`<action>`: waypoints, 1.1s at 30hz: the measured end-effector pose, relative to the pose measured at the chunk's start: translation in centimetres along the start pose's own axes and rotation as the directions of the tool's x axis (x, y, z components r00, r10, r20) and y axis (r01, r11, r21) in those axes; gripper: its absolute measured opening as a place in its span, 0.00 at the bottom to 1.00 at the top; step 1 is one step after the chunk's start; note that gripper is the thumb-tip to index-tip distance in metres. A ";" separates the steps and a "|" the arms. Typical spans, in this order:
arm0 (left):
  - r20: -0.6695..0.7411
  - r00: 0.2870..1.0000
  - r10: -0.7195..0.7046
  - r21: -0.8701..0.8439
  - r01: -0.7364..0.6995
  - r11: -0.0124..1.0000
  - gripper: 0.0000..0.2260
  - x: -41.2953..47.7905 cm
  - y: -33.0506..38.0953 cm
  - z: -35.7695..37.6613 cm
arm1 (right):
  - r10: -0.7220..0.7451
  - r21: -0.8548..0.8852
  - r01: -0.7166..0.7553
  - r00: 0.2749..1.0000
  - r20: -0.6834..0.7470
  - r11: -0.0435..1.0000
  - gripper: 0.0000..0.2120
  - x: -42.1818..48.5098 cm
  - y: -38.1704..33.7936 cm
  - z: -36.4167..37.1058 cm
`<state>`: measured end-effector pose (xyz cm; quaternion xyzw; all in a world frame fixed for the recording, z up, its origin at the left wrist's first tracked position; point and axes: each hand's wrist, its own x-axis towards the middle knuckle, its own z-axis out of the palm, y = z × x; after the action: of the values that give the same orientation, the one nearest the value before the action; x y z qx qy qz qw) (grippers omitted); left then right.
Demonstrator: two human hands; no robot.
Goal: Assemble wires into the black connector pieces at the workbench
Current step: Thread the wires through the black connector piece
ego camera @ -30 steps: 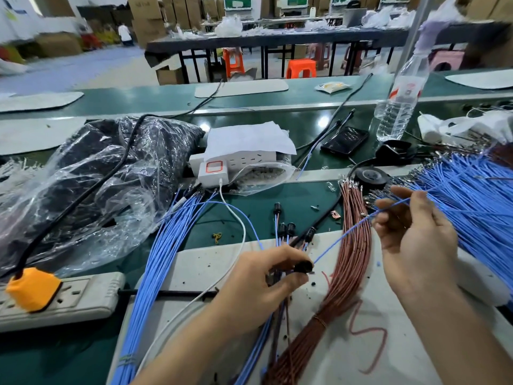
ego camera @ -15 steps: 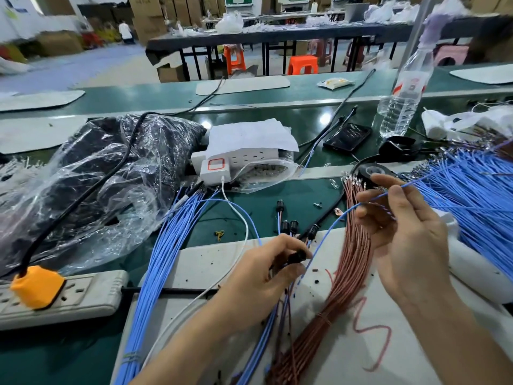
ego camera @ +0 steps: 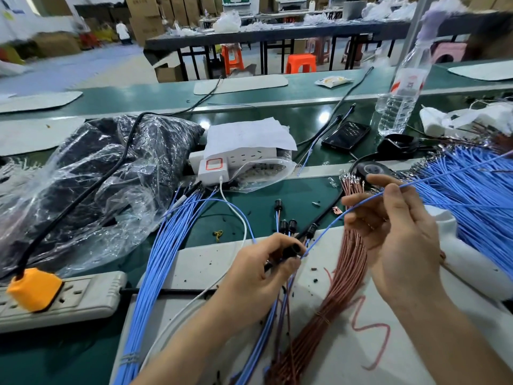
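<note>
My left hand (ego camera: 263,269) pinches a small black connector piece (ego camera: 291,250) just above the white mat (ego camera: 211,269). One blue wire (ego camera: 330,220) runs from that connector up and right, through the fingers of my right hand (ego camera: 394,234), toward the big pile of blue wires (ego camera: 472,187). My right hand holds this wire raised over the bundle of brown wires (ego camera: 344,276). Several finished black connectors (ego camera: 287,225) with wires lie on the green bench beyond my left hand. A second blue bundle (ego camera: 163,245) lies to the left.
A crinkled plastic bag (ego camera: 83,184) of dark parts fills the left. A power strip (ego camera: 83,295) with an orange plug (ego camera: 33,289) lies front left. Behind stand a white charger block (ego camera: 213,168), a phone (ego camera: 345,134), a tape roll (ego camera: 370,170) and a water bottle (ego camera: 402,90).
My right hand has risen and moved left along the blue wire, closer to the brown wire tips. My left hand keeps the connector in nearly the same spot.
</note>
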<state>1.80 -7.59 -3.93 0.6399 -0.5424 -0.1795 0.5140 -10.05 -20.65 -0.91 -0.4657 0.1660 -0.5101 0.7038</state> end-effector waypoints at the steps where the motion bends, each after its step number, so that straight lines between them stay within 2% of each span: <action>1: -0.016 1.000 -0.001 -0.002 0.001 1.000 0.08 0.0 0.0 0.0 | 0.036 -0.025 -0.035 0.999 0.037 0.999 0.09 -0.2 0.3 0.1; 5: -0.074 0.997 0.016 -0.008 -0.017 1.000 0.08 0.1 0.1 0.1 | 0.196 -0.093 -0.178 0.949 0.249 0.980 0.08 -1.3 1.5 0.7; 7: -0.105 0.994 0.012 -0.035 -0.016 0.999 0.09 0.1 0.0 0.0 | 0.203 -0.057 -0.194 0.939 0.279 0.979 0.06 -1.5 1.6 0.8; 11: -0.119 0.993 -0.003 -0.105 -0.009 0.994 0.11 0.2 -0.2 0.0 | -0.026 -0.024 0.031 0.981 0.194 0.999 0.06 -1.2 0.7 0.6; 14: -0.129 0.991 0.024 -0.090 -0.036 0.995 0.13 0.3 -0.4 0.0 | -0.164 -0.074 0.180 0.970 0.180 0.981 0.08 -1.4 0.1 0.8; 18: -0.135 0.990 0.040 -0.032 -0.045 0.998 0.16 0.5 -0.6 -0.1 | -0.253 -0.153 0.294 0.937 0.240 0.943 0.07 -2.4 -0.3 1.5; 25: -0.142 0.989 0.047 0.043 -0.041 0.998 0.20 0.5 -0.7 -0.2 | -0.307 -0.215 0.388 0.892 0.332 0.896 0.06 -3.3 0.0 1.9; 30: -0.122 0.991 0.055 0.067 -0.047 0.997 0.22 0.5 -0.4 -0.2 | -0.337 -0.340 0.491 0.842 0.420 0.802 0.08 -3.2 0.4 1.7; 33: -0.119 0.992 0.032 0.059 -0.025 0.998 0.19 0.3 -0.2 -0.2 | -0.312 -0.398 0.517 0.823 0.476 0.758 0.07 -3.1 0.7 1.6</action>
<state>2.15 -7.81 -3.93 0.6562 -0.5246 -0.1175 0.5294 -9.85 -17.13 -1.48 -0.7500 0.0454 -0.4925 0.4393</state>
